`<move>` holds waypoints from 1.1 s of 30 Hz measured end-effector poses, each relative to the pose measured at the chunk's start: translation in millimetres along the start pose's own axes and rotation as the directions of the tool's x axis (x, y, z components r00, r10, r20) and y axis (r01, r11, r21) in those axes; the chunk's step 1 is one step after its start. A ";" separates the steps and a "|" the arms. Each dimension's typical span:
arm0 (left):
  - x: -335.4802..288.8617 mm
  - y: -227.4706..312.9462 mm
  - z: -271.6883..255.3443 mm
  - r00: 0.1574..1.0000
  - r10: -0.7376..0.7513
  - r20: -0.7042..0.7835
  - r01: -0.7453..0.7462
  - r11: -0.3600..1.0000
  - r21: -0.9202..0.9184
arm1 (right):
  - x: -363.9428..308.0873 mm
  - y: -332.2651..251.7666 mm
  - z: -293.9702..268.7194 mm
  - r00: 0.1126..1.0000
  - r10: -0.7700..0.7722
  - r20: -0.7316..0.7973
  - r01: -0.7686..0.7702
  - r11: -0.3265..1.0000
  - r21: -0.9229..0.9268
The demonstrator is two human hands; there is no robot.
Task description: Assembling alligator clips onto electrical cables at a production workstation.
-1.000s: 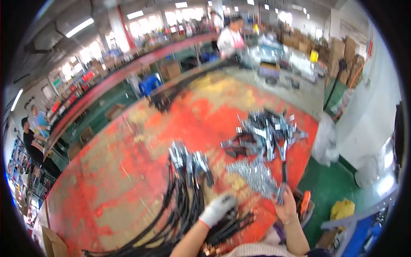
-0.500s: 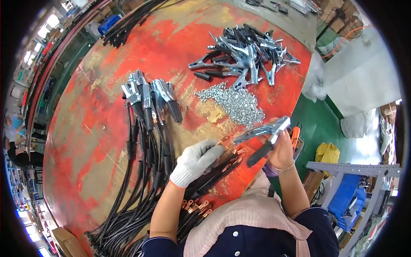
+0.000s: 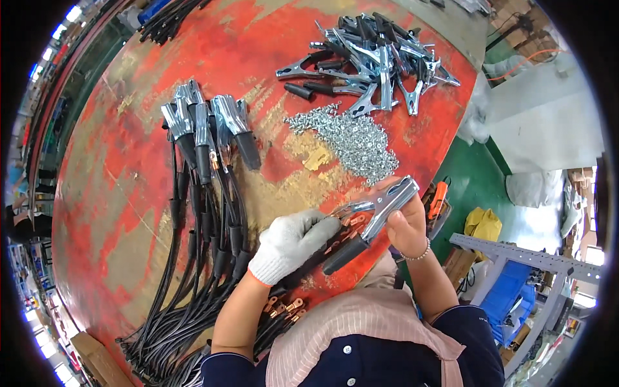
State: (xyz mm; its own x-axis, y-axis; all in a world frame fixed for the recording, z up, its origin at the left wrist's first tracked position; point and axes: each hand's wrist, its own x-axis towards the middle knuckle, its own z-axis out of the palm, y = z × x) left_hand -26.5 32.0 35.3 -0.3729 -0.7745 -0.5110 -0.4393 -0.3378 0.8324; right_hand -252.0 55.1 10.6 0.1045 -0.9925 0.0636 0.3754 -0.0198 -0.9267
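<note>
My left hand (image 3: pixel 293 245), in a white knitted glove, is closed in a pinch on a cable end with a copper lug; the fingers hide most of it. Against those fingertips lies one bare metal arm of a spring clamp (image 3: pixel 390 203), whose other arm wears a black sleeve (image 3: pixel 346 255). My bare right hand (image 3: pixel 407 229) grips this clamp near its jaws, thumb on the metal. Below and between the hands show more copper lugs (image 3: pixel 356 220) on black cables. Another bunch of lugs (image 3: pixel 284 308) lies near my body.
Small bolts and nuts (image 3: pixel 361 145) are heaped beyond my hands, with a pile of clamps (image 3: pixel 374 64) behind. At left, clamps (image 3: pixel 203 126) are joined to long black cables (image 3: pixel 174 309). An orange-handled tool (image 3: pixel 438 198) sits right of the red table (image 3: pixel 116 213).
My right hand has brought the clamp left and turned it, so its bare arm now meets my left fingertips. The left hand keeps its pinch on the lug. The view has shifted slightly.
</note>
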 end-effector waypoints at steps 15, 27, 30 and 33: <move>2.4 -1.7 0.6 0.998 0.042 -0.044 -0.043 0.999 -0.023 | -3.6 -4.8 16.8 0.995 0.007 -0.095 -0.006 1.000 0.004; 3.4 11.6 0.9 0.982 0.187 0.030 -0.188 0.981 0.039 | 10.5 -12.9 11.2 0.995 0.081 -0.050 -0.080 0.997 0.017; 8.3 12.0 -2.4 0.997 0.077 0.031 -0.069 0.977 -0.202 | 44.9 -14.8 -8.4 0.972 0.236 -0.018 -0.231 0.961 0.149; 15.6 -4.4 0.3 0.996 0.066 -0.063 -0.084 0.928 -0.362 | 99.6 23.7 -28.0 1.000 0.013 0.027 0.001 0.880 -0.474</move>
State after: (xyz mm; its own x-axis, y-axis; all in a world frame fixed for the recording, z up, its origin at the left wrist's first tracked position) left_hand -30.6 21.5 23.6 -0.3489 -0.8272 -0.4404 -0.0804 -0.4418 0.8935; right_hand -258.5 -47.6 -15.4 0.1343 -0.9891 0.0611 -0.1062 -0.0756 -0.9915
